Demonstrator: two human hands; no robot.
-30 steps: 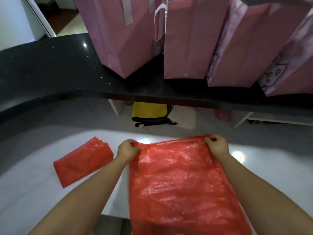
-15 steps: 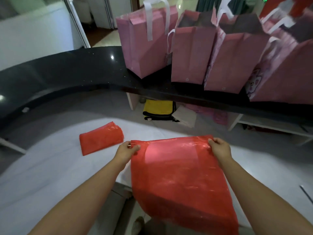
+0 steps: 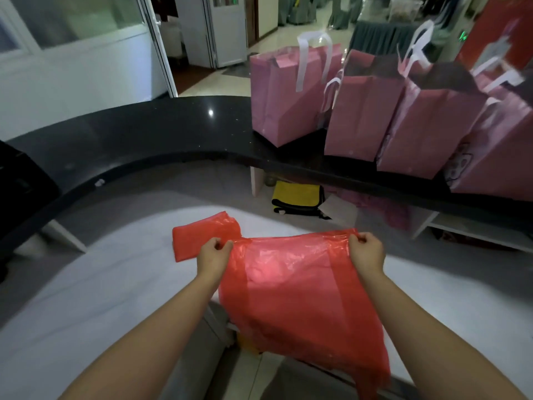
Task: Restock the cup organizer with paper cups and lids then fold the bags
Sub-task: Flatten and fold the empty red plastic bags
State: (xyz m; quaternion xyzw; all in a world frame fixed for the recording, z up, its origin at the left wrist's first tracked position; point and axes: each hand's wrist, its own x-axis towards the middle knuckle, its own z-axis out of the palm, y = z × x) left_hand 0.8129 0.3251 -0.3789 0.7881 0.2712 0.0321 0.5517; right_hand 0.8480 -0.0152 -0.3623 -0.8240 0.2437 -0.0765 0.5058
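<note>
Head view: my left hand (image 3: 214, 254) and right hand (image 3: 365, 252) each pinch a top corner of a red bag (image 3: 300, 295), fingers curled round the plastic. I hold it up over the near edge of the white counter (image 3: 101, 284), its top edge stretched level from left to right between my hands, its long axis hanging down toward me with the bottom loose near my body. A folded bag (image 3: 199, 239) lies flat on the counter just behind my left hand. Pink totes (image 3: 360, 119) stand on the black ledge (image 3: 144, 134) beyond.

Both forearms bare, no sleeves in view; left hand (image 3: 214, 253) and right hand (image 3: 367, 250) ungloved.
</note>
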